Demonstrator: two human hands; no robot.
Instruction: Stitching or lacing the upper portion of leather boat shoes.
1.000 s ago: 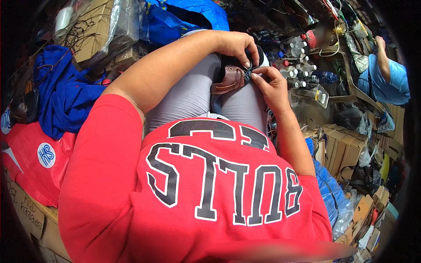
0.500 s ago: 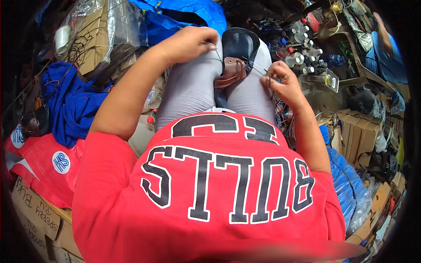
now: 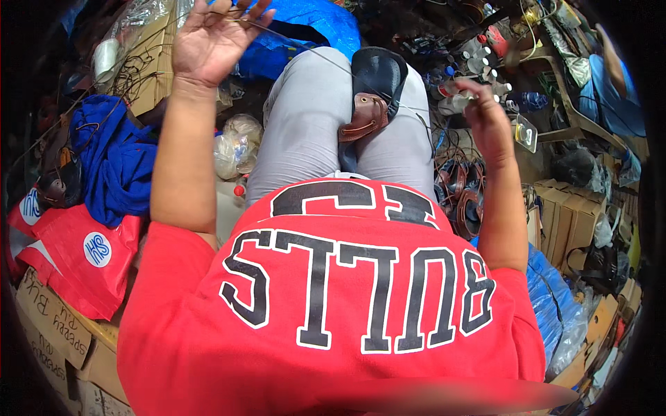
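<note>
- The shoe, black inside with a brown leather piece at its near end, is resting between the thighs, leaning toward the right one.
- A dark cord is running from it, looking taut, up to the left hand, whose fingers are holding it pinched.
- Both hands are now standing wider apart than half a second ago, the left much higher; more cord is showing, so slack is probably coming out.
- The right hand is hanging blurred beside a thin strand; whether it is gripping that, I cannot tell.
- Outward, the left hand is nearing the upper picture edge beside the blue bag; bottles are crowding the right hand, while space above the thighs is allowing movement.
</note>
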